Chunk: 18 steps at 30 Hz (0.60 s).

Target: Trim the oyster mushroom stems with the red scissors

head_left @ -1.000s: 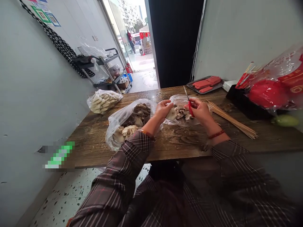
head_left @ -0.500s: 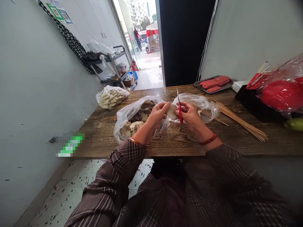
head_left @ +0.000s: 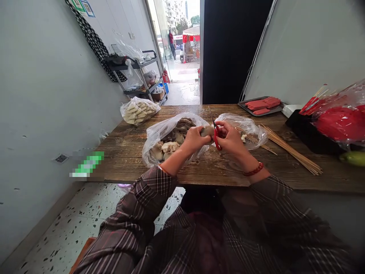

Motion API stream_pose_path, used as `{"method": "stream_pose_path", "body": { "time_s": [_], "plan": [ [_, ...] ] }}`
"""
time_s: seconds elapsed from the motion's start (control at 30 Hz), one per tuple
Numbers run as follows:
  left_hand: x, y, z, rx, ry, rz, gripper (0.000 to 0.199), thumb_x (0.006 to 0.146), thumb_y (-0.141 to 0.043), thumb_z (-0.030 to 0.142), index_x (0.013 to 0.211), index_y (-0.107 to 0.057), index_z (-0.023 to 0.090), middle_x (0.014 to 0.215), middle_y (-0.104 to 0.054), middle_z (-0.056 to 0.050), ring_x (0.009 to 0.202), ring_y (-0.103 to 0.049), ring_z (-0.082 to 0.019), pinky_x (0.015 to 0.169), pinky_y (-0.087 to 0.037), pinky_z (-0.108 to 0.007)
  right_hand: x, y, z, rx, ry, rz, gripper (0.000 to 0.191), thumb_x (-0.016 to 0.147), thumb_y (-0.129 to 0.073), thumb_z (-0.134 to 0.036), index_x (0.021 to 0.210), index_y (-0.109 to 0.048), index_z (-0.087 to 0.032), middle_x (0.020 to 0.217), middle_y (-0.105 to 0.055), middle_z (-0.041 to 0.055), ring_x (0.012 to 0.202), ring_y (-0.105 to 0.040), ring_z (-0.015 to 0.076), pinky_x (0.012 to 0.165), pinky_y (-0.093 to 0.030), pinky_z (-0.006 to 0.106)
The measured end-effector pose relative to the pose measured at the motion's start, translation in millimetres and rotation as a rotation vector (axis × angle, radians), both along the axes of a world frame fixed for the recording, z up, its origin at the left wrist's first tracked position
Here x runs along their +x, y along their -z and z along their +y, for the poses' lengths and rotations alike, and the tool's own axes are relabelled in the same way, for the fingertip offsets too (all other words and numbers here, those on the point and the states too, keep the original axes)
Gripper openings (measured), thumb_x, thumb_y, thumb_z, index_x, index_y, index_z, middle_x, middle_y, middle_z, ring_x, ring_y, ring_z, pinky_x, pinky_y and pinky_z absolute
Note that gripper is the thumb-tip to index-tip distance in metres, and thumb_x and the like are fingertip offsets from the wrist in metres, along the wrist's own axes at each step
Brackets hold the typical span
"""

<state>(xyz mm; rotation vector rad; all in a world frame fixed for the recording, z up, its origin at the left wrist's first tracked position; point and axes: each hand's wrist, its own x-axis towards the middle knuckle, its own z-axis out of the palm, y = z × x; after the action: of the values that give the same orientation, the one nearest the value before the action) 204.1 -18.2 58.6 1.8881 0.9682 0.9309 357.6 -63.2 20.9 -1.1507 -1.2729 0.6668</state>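
Angled inward at the right side of a thin, crinkled plastic bag (head_left: 152, 139) of pale and grey mushrooms (head_left: 171, 147), a person's left hand (head_left: 196, 139) pinches a smooth, rounded grey mushroom piece (head_left: 207, 131) in closed fingers. Close by, the right hand (head_left: 230, 139) curls around red-handled scissors (head_left: 217, 140), slim metal blades upward. Farther right of the bag, slender wooden skewers (head_left: 295, 150) lie on the grained wooden table (head_left: 125, 160).

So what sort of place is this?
Probably a small eatery's or snack shop's prep corner: there's an open clear plastic bag of grey-brown mushrooms, a bundle of thin tan wooden skewers, and a bright doorway giving onto the street.
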Motion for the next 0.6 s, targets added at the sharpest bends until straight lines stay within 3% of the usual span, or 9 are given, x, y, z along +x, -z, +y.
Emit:
{"method": "stream_pose_path", "body": {
  "time_s": [0.27, 0.43, 0.6],
  "plan": [
    [6, -1.8, -4, 0.036, 0.002, 0.067, 0.020, 0.060, -0.063, 0.019, 0.055, -0.044, 0.019, 0.053, -0.040, 0.006, 0.058, -0.033, -0.009, 0.055, -0.023, -0.026, 4, 7.1, -5, 0.038, 0.034, -0.171, 0.053, 0.073, -0.072, -0.029, 0.125, -0.060, -0.022, 0.085, -0.071, 0.0014, 0.074, -0.064, 0.0178, 0.071, -0.052, 0.033],
    [16, 1.1, -1, -0.119, 0.071, 0.042, 0.017, 0.059, -0.064, 0.025, 0.057, -0.050, 0.018, 0.055, -0.043, 0.005, 0.057, -0.034, -0.009, 0.052, -0.023, -0.024, 2, 14.0, -3, 0.031, 0.081, -0.138, 0.048, 0.071, -0.072, -0.030, 0.118, -0.062, -0.022, 0.084, -0.073, 0.0020, 0.073, -0.066, 0.0192, 0.073, -0.053, 0.034],
    [31, 7.5, -1, -0.311, 0.132, -0.051, 0.016, 0.054, -0.066, 0.025, 0.057, -0.053, 0.016, 0.056, -0.047, 0.004, 0.054, -0.038, -0.007, 0.051, -0.027, -0.022, 0, 27.6, -5, 0.066, 0.172, -0.019, 0.041, 0.072, -0.070, -0.031, 0.112, -0.064, -0.024, 0.102, -0.076, 0.0057, 0.093, -0.072, 0.0237, 0.086, -0.056, 0.039]
  ]
}}
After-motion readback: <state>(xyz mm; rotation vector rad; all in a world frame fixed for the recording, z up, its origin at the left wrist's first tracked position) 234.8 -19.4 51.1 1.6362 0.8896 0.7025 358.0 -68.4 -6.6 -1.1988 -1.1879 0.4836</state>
